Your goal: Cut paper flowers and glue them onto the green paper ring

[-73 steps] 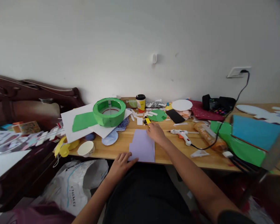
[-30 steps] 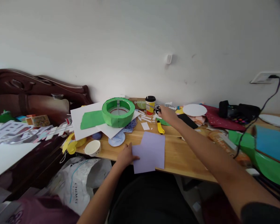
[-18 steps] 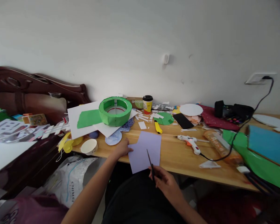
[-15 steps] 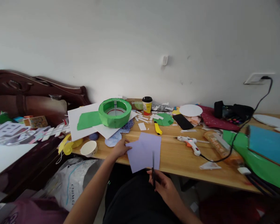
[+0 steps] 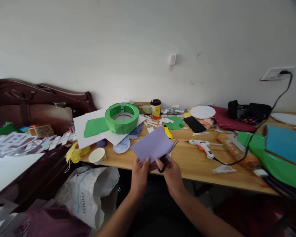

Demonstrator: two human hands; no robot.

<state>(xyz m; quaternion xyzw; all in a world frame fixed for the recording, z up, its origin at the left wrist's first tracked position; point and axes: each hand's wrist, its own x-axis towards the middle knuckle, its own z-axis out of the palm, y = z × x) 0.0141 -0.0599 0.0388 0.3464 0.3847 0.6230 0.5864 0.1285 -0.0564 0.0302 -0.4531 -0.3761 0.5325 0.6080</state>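
A sheet of purple paper [image 5: 151,144] is raised and tilted over the table's front edge. My left hand [image 5: 139,171] pinches its lower left edge, thumb on top. In my right hand [image 5: 173,174] are black-handled scissors [image 5: 164,161], their blades pointing up and to the right past the paper's right side. The right thumb and fingers lie close to the sheet's lower edge; whether they grip it too I cannot tell. Part of another purple piece shows beneath, mostly covered. Just beyond lies a yellow utility knife [image 5: 168,132], partly hidden by the paper.
A green ring-shaped paper form [image 5: 122,119] rests on white boards at the left, near a white bowl [image 5: 97,155]. Behind stands a yellow cup [image 5: 155,109] among white scraps. Rightward are a phone [image 5: 194,124] and a corded glue gun [image 5: 202,146]. A bag [image 5: 88,194] hangs below left.
My left hand has moved right and lifted the purple paper off the table. My right hand has come up beside it with the scissors, whose blades now slant to the right.
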